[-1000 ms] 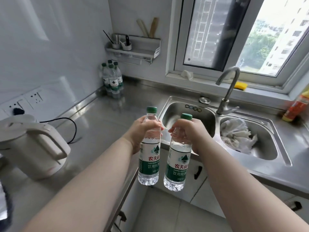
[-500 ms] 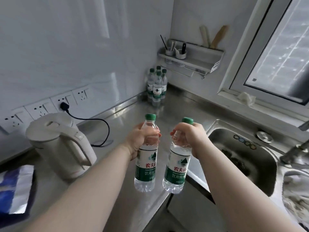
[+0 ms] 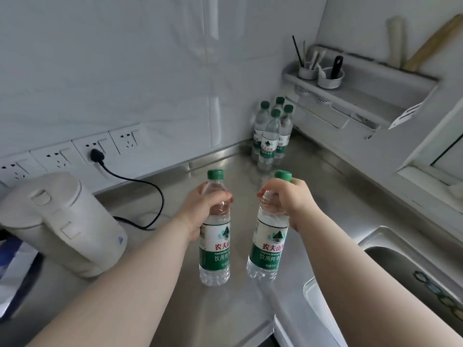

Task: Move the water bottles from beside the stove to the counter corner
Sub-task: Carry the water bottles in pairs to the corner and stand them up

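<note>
My left hand (image 3: 200,211) grips the neck of a clear water bottle (image 3: 215,249) with a green cap and green-white label. My right hand (image 3: 288,200) holds a second, matching bottle (image 3: 268,249) by its shoulder, with the cap poking out above the fingers. Both bottles hang upright above the steel counter (image 3: 325,196), side by side and a little apart. In the counter corner stands a cluster of several identical bottles (image 3: 271,136), well beyond both hands.
A white electric kettle (image 3: 62,221) stands at the left, its black cord (image 3: 140,189) plugged into the wall sockets. A wall rack (image 3: 363,83) with utensil cups hangs above the corner. The sink (image 3: 413,266) lies at the lower right. A blue-white bag (image 3: 15,276) sits at the left edge.
The view has swung left, away from the sink and window, toward the corner. Both hands with their bottles have moved over the counter, closer to the corner bottles.
</note>
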